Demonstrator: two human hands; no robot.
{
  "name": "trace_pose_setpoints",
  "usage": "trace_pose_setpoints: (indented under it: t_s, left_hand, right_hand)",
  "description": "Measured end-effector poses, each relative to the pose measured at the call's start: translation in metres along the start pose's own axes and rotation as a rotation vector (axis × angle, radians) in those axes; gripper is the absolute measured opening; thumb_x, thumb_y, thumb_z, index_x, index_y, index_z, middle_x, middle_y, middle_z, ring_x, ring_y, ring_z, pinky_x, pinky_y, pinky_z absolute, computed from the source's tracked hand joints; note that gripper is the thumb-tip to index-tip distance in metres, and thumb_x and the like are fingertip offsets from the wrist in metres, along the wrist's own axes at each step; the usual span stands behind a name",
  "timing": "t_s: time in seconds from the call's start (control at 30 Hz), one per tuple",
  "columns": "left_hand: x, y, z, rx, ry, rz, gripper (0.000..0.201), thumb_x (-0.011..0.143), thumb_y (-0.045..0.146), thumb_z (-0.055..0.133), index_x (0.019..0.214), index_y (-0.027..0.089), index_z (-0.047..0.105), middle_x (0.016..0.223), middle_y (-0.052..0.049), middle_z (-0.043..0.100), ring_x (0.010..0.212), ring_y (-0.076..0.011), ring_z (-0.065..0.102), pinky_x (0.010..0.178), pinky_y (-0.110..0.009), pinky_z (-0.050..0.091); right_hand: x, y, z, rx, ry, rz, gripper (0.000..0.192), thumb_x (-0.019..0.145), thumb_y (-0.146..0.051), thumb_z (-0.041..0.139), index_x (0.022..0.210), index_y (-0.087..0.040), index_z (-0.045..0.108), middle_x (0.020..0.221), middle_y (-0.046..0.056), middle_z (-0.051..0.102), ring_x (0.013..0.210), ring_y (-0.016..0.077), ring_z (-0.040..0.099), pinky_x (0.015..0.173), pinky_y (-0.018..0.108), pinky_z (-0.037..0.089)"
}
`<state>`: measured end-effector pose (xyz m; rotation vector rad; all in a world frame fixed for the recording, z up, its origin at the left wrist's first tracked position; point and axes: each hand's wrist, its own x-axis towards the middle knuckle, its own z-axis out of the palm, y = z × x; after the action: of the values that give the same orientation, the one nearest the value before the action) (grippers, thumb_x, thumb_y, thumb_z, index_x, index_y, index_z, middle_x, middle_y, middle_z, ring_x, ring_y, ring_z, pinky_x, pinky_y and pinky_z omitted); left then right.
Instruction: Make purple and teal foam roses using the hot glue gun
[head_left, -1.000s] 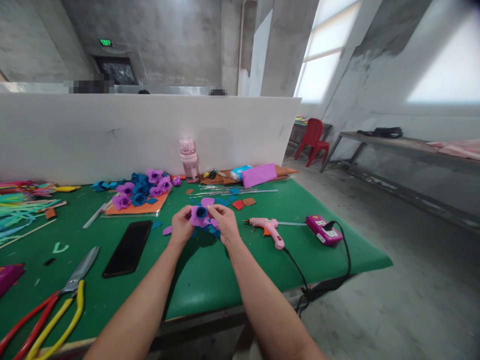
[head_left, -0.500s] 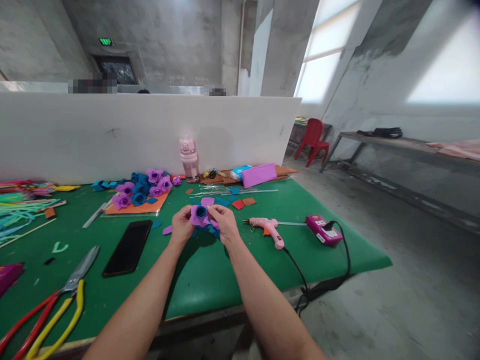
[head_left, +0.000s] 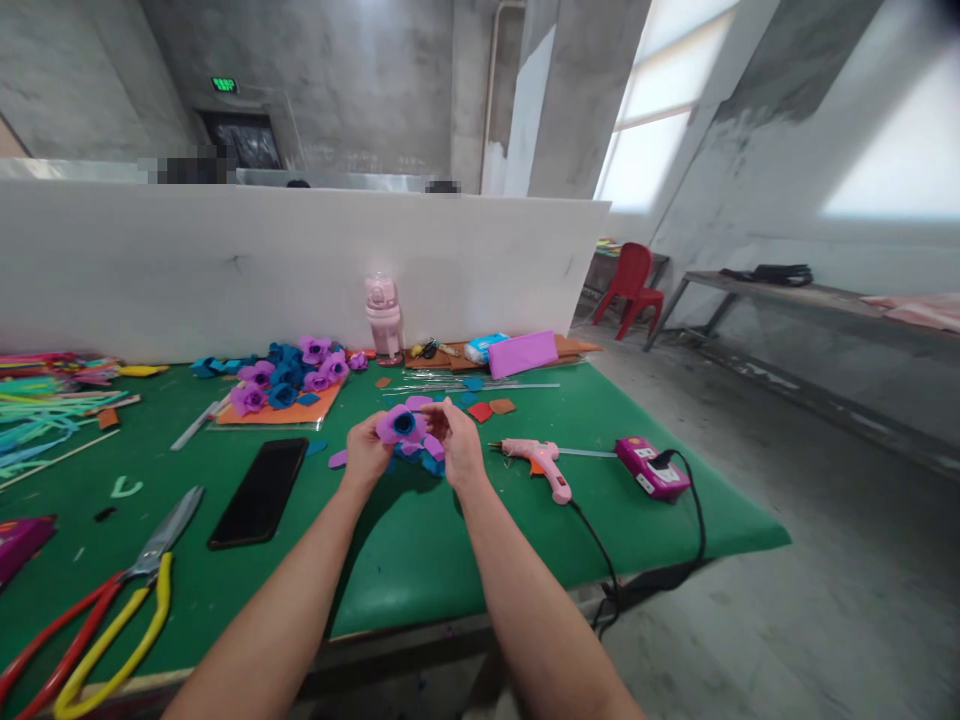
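While both hands met over the green table: each line below tells one thing as it stood.

Left hand (head_left: 367,452): it held the purple paper flower (head_left: 400,426) from the left, fingers curled and pinching its outer petals.
Right hand (head_left: 455,440): it closed on the flower's right side, thumb and forefinger pressed together on a petal edge.
Flower: it was raised just above the table (head_left: 420,560), its dark blue centre facing the camera, between the two hands.
Scraps: blue and purple petal pieces (head_left: 427,460) lay on the cloth right under the hands.
Glue gun (head_left: 536,460): the pink tool lay on its side just right of the right hand, its black cord running off the table edge.
Phone (head_left: 257,480): it lay face up, dark, left of the left forearm.
Finished flowers (head_left: 289,372): a purple and blue heap sat on an orange sheet, farther back on the left.
Scissors (head_left: 105,610): they lay at the near left corner, well apart from the hands.
Bottle (head_left: 383,318): the pink one stood upright against the white partition.
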<state>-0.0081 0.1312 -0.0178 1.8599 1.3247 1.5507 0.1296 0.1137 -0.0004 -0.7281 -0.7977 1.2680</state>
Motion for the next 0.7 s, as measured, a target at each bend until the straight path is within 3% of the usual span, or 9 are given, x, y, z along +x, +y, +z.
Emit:
trace_pose_setpoints:
  t_s: [0.13, 0.43, 0.7]
  left_hand:
    - [0.0005, 0.0030, 0.0000, -0.057, -0.023, -0.019, 0.009, 0.062, 0.023, 0.061, 0.066, 0.016, 0.067, 0.064, 0.000, 0.065, 0.062, -0.0146, 0.057, 0.057, -0.022, 0.044]
    - [0.0022, -0.0016, -0.0005, -0.221, -0.066, -0.111, 0.015, 0.061, 0.024, 0.064, 0.071, 0.015, 0.071, 0.063, 0.000, 0.067, 0.059, -0.0143, 0.057, 0.057, -0.023, 0.046]
    - [0.0016, 0.0018, 0.0011, -0.340, -0.103, -0.171, 0.017, 0.057, 0.024, 0.070, 0.071, 0.014, 0.072, 0.061, 0.001, 0.067, 0.058, -0.0138, 0.057, 0.059, -0.024, 0.046]
  right_hand:
    - [0.0022, 0.0040, -0.0016, -0.122, -0.013, -0.032, 0.024, 0.064, -0.040, 0.067, 0.074, -0.018, 0.069, 0.069, 0.001, 0.063, 0.059, 0.0099, 0.052, 0.058, 0.022, 0.042]
    - [-0.0007, -0.0018, -0.0013, -0.157, -0.071, -0.118, 0.021, 0.071, -0.038, 0.064, 0.075, -0.019, 0.072, 0.074, 0.003, 0.066, 0.069, 0.0126, 0.056, 0.068, 0.025, 0.044]
    - [-0.0032, -0.0044, 0.0015, -0.130, -0.076, -0.116, 0.018, 0.069, -0.035, 0.067, 0.065, -0.018, 0.066, 0.064, -0.001, 0.060, 0.062, 0.0097, 0.052, 0.065, 0.023, 0.042]
